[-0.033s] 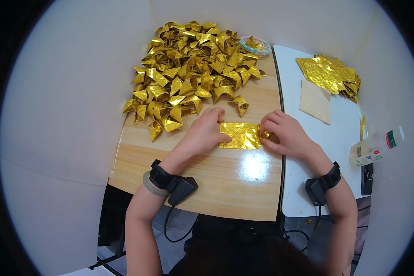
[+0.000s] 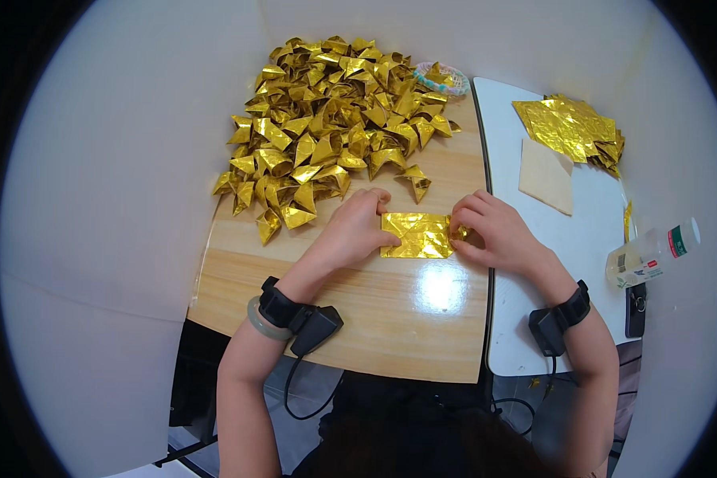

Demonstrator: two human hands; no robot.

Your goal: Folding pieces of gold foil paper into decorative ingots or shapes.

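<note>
Between my hands lies a folded gold foil paper (image 2: 414,236), a wide rectangle over the wooden table. My left hand (image 2: 362,226) grips its left end, thumb on top and fingers behind. At the right end, the fingers and thumb of my right hand (image 2: 490,231) pinch the paper, where a small crumpled flap shows between them. Beyond my left hand spreads a large heap of folded gold paper pieces (image 2: 327,119). One loose folded piece (image 2: 416,182) sits just past the sheet.
The wooden table (image 2: 334,334) meets a white table (image 2: 518,319) on the right. That one carries a stack of gold foil sheets (image 2: 566,127), a beige square sheet (image 2: 546,177), a plastic bottle (image 2: 649,253) and a dark phone (image 2: 636,311). A beaded ring-shaped item (image 2: 441,79) lies behind the heap.
</note>
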